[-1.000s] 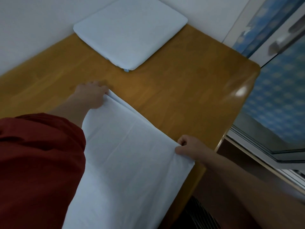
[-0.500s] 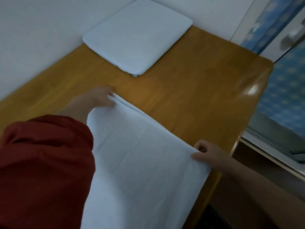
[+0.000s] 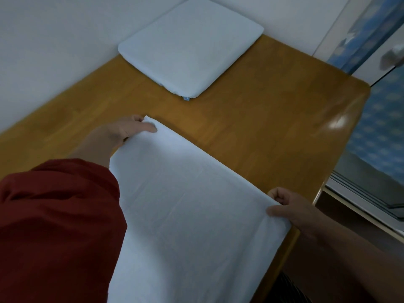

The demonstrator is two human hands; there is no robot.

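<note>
**White cloth held by its two far corners**

Head view – the white cloth (image 3: 192, 204) lies spread on the wooden tabletop (image 3: 262, 132), running from the bottom edge of the picture up toward the middle. It is plain and thin, with faint straight crease lines crossing its surface. Its far edge runs slantwise, from upper left down to the right, and looks like a doubled fold. Its right side reaches the near right edge of the tabletop and hangs slightly over it.

At the far left corner, the left hand (image 3: 122, 133) pinches the cloth: the thumb lies flat on top and the fingers (image 3: 136, 118) reach round the corner from behind. A red sleeve (image 3: 54, 226) covers that arm and hides the cloth's left side.

At the far right corner, the right hand (image 3: 288, 206) grips the cloth, thumb pressed on top and fingers (image 3: 277, 193) curled under the edge – just beside the rim of the tabletop.

Well apart from the cloth, a folded white pad (image 3: 190, 51) rests at the far end of the tabletop, against the pale wall (image 3: 54, 51). A small blue tag shows at its near corner. To the right is a blue patterned pane (image 3: 380, 127).
</note>
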